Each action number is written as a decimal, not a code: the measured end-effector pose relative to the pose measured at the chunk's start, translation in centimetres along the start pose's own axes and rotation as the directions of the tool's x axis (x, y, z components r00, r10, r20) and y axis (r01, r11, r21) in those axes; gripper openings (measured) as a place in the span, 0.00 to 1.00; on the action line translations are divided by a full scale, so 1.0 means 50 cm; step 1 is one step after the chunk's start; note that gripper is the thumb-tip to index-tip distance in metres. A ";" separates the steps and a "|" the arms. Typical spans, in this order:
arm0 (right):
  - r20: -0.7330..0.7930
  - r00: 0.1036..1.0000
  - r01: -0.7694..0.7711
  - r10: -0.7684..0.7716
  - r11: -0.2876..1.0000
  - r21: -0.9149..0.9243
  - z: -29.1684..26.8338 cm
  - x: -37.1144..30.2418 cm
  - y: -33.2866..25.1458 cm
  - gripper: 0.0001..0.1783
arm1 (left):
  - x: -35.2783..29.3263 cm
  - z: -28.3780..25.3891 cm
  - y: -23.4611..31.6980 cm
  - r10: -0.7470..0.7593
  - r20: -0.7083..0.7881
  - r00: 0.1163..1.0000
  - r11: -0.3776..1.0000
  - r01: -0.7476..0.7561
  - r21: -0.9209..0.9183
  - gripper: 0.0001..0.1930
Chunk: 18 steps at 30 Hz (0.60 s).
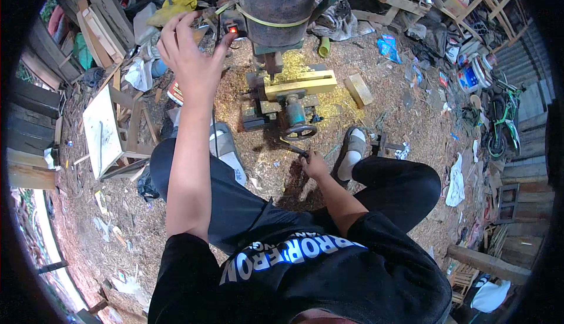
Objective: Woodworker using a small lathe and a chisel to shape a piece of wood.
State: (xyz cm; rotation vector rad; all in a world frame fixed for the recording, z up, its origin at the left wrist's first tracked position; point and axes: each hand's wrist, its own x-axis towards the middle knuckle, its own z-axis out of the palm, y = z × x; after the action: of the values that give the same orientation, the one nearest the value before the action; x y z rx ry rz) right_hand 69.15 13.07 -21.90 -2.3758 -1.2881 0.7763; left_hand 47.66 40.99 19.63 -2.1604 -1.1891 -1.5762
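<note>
My left hand (187,51) is raised with its fingers apart and holds nothing. Its thumb tip lies close to a red lit switch (233,29) on the machine; contact is hard to tell. Low in front of me, my right hand (316,165) is closed around the dark grip of a lever handle (292,148). Above that lever is a handwheel (298,132) on the machine's vise. A long yellowish wood piece (301,85) sits in the vise, beside the tool bit (273,65) under the big dark machine head (276,7).
A loose wood block (358,91) lies right of the vise among yellow shavings. My feet in sandals (352,148) flank the machine. A white-topped wooden frame (103,130) stands at left. Planks (97,30), rubbish and a green bicycle (505,118) line the sides.
</note>
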 end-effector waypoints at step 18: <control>-0.108 0.988 0.103 -0.111 0.992 -0.078 0.048 0.031 0.006 0.24 | -0.002 0.005 -0.002 0.033 0.031 0.999 0.967 -0.024 -0.254 0.24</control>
State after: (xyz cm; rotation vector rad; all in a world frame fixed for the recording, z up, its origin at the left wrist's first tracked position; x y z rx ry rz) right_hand 68.59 14.31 -24.45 -2.3468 -1.4058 0.5654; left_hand 47.74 41.14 19.43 -2.3569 -1.0071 -1.7710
